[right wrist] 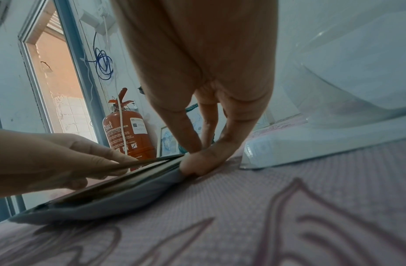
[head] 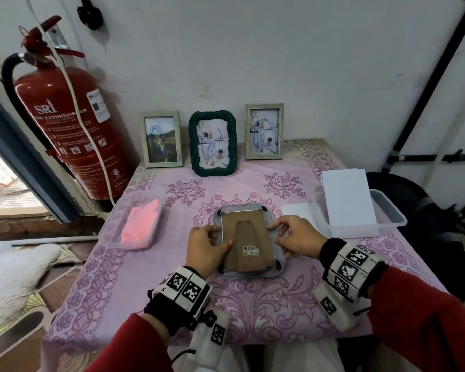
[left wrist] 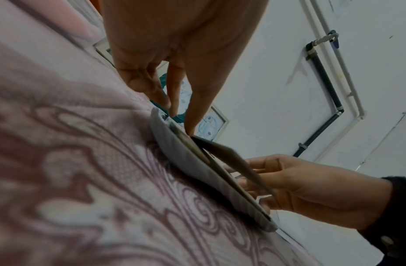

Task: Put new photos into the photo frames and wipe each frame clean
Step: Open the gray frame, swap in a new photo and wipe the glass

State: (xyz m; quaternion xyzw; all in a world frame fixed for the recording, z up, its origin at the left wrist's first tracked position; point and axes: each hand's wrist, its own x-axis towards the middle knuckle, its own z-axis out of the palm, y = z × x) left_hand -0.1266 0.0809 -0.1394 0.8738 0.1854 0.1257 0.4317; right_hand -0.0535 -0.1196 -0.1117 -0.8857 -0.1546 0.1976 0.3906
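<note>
Face-down frame (head: 249, 242) on the table (head: 253, 312), both hands working at its backing.

The grey-white frame is lying glass side down near the table's front edge, its brown backing board (head: 246, 237) and stand flap facing up. The left hand (head: 206, 244) is pinching the board's left edge, thumb on top; the right hand (head: 297, 237) is gripping the frame's right rim, fingertips curled against it. Risk, as judged: the board appears to be lifting unevenly, so prying it against a still-closed black tab (head: 264, 209) could bend the board or snap the tab, and downward pressure could scuff the glass on the cloth. The white photo sheets (head: 346, 197) are sitting in a tray to the right; the pink cloth (head: 141, 224) is lying well left.
</note>
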